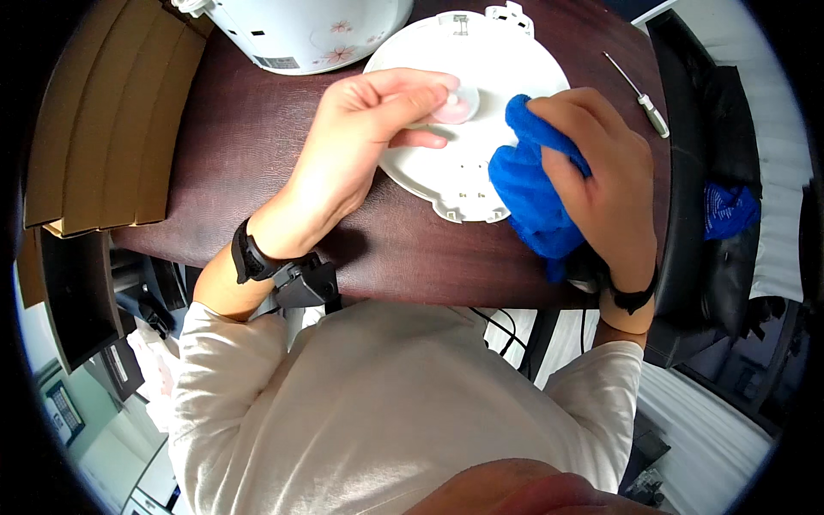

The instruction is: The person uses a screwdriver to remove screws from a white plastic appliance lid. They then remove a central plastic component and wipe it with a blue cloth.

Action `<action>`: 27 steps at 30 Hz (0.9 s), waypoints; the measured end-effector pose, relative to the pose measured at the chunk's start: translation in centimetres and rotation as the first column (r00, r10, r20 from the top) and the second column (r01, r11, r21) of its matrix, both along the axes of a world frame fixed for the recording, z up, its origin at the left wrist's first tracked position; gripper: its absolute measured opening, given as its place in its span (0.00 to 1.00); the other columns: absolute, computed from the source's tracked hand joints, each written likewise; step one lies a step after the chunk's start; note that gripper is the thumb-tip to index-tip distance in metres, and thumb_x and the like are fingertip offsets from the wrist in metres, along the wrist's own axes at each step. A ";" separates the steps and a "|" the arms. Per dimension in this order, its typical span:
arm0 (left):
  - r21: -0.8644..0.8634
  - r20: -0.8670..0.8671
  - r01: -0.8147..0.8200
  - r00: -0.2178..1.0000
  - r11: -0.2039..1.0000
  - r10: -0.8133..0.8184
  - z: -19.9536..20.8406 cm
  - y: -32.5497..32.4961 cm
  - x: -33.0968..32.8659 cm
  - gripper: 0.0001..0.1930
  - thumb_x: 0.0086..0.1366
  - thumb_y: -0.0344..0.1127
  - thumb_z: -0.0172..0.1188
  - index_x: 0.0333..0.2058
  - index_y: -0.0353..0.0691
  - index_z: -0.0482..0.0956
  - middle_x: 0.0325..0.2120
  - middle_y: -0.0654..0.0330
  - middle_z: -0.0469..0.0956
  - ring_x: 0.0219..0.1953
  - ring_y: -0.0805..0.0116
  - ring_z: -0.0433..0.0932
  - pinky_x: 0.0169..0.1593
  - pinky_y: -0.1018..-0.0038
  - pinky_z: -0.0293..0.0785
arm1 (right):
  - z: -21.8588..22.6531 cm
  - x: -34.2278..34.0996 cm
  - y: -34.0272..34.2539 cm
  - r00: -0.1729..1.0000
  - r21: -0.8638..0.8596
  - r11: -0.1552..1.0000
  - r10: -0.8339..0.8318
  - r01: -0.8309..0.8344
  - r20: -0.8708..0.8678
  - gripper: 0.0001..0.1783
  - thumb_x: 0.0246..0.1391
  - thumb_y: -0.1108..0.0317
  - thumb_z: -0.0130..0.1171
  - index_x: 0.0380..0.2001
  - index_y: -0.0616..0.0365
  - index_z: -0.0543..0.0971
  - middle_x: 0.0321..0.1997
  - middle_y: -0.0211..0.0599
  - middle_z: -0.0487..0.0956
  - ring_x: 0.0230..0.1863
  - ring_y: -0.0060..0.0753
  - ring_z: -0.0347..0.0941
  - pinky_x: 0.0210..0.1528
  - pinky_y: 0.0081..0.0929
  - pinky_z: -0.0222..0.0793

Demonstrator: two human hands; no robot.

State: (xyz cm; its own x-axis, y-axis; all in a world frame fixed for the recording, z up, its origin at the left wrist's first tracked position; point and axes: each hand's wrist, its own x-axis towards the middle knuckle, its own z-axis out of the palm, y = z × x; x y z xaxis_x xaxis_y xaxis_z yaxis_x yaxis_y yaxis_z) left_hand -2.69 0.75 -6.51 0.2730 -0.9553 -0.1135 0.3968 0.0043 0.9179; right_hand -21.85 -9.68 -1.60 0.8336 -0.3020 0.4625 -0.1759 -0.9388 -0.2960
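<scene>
Between the thumb and fingers of my left hand [378, 112] is a small, round, translucent cap [462, 105] with a white nub at its middle. My right hand [605, 172] grips a bunched blue cloth [536, 193], part of which hangs down toward the table's near edge. Both hands are over a round white plastic lid [429, 176], which lies flat with small clips and slots along its rim. The cap and the cloth are apart. My left fingers pinch the cap near its edge.
A white appliance body with a flower print [305, 30] stands at the back left. A screwdriver [639, 99] lies at the right on the dark red-brown table [257, 189]. Cardboard [112, 112] stands along the left edge. A black chair [717, 112] is beyond the table's right side.
</scene>
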 end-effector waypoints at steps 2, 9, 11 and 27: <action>0.038 -0.016 0.035 0.999 0.999 -0.035 -0.2 -0.2 -0.3 0.12 0.64 0.32 0.54 0.44 0.32 0.77 0.35 0.57 0.80 0.33 0.74 0.79 0.38 0.79 0.78 | 0.7 0.5 1.1 0.999 -0.060 0.998 0.018 -0.020 -0.040 0.16 0.42 0.72 0.59 0.39 0.51 0.76 0.32 0.33 0.74 0.26 0.37 0.75 0.25 0.28 0.69; 0.037 -0.193 0.164 0.969 0.986 -0.154 0.4 0.3 -0.3 0.12 0.64 0.31 0.54 0.43 0.31 0.77 0.34 0.58 0.80 0.35 0.77 0.79 0.42 0.81 0.77 | -1.6 2.0 1.8 0.987 -0.147 0.987 0.043 -0.066 -0.153 0.20 0.34 0.74 0.63 0.37 0.52 0.77 0.31 0.32 0.71 0.26 0.34 0.72 0.26 0.27 0.67; 0.050 -0.205 0.169 0.966 0.984 -0.155 0.6 0.4 -0.2 0.12 0.64 0.31 0.54 0.43 0.30 0.76 0.35 0.56 0.80 0.35 0.75 0.80 0.43 0.80 0.78 | -1.1 1.7 1.9 0.982 -0.152 0.987 0.023 -0.053 -0.189 0.20 0.34 0.74 0.63 0.37 0.51 0.77 0.31 0.32 0.70 0.26 0.34 0.72 0.26 0.27 0.67; 0.037 -0.090 0.124 0.989 0.992 -0.120 0.1 0.8 0.0 0.13 0.66 0.29 0.51 0.45 0.26 0.73 0.39 0.50 0.78 0.42 0.64 0.79 0.51 0.72 0.76 | 0.8 0.3 0.0 0.999 -0.010 1.000 0.003 -0.004 -0.042 0.15 0.46 0.71 0.61 0.40 0.53 0.77 0.36 0.37 0.76 0.30 0.38 0.77 0.30 0.27 0.71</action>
